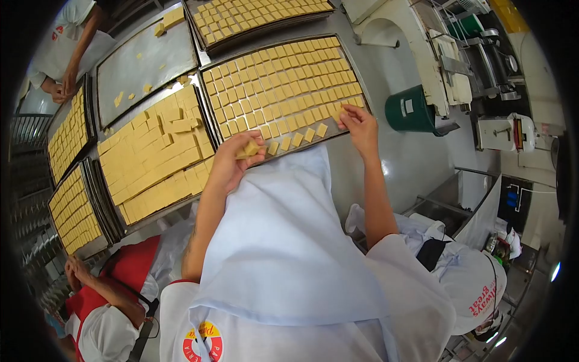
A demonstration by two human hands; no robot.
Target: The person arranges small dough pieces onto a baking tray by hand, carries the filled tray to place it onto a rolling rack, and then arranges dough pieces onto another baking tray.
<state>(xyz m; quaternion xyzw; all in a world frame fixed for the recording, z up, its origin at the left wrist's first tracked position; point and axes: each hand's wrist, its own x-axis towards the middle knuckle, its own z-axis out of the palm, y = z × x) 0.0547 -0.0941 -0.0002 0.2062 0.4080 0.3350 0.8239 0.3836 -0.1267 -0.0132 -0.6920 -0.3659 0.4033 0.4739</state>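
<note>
Small yellow dough pieces (274, 93) stand in rows on a metal baking tray (244, 111) in front of me. Along its near edge runs a shorter, slanted row of pieces (297, 140). My left hand (232, 158), at the tray's near left corner, is curled around a few dough pieces (251, 147); how many is hidden by the fingers. Over the near right corner, my right hand (360, 130) pinches one dough piece (339, 111) at the end of a row, its fingertips partly covering it.
To the left lies a tray of cut dough slabs (151, 148) with loose pieces on top. Behind it is a tray with scraps (148, 66). More filled trays (256, 18) stand around. Two co-workers' hands (62, 90) are at the left. A green bin (411, 110) stands right.
</note>
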